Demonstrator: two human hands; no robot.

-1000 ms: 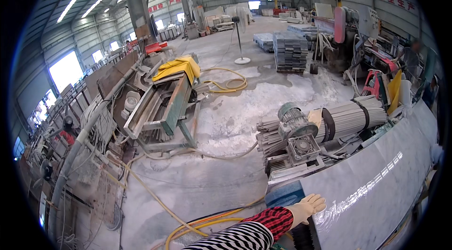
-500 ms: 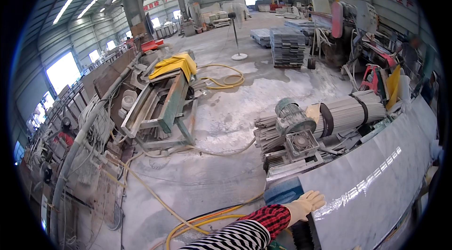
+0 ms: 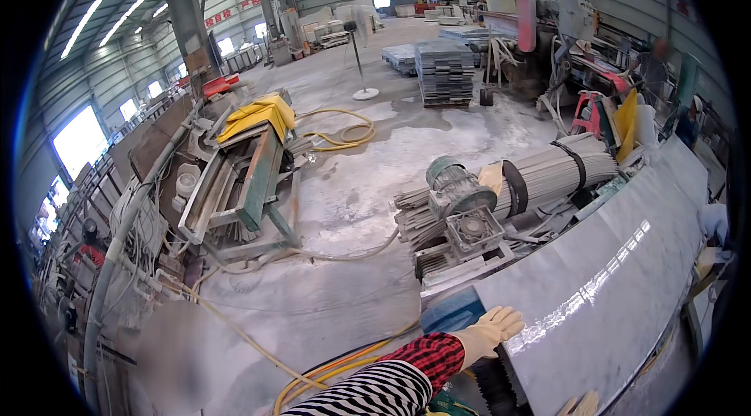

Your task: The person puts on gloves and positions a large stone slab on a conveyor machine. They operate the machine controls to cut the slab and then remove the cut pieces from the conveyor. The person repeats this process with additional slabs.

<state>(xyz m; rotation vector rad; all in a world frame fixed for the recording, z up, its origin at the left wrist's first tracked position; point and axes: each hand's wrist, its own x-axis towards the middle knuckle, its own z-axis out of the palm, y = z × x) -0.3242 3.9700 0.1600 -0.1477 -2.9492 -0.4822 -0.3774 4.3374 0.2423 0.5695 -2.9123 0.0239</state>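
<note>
Polished grey stone makes up the big slab [image 3: 618, 291] that fills the right of my head view, tilted, its glossy face catching the roof lights. Concrete floor [image 3: 344, 197] dusted white spreads beyond it. Left of centre stands a long green-framed machine [image 3: 250, 181] with a yellow cover at its far end. Just past the slab's near corner lies a strapped bundle of grey strips [image 3: 540, 177], with a grey-green motor and gearbox [image 3: 461, 205] in front of it. Yellow hoses [image 3: 344, 365] curl over the floor near my arm. My left hand [image 3: 489, 331], in a pale rubber glove below a red checked cuff and striped sleeve, lies flat with fingers spread on the slab's near edge, grip open. Of my right hand [image 3: 579, 404] only a glove tip shows at the bottom; its grip I cannot tell
</note>
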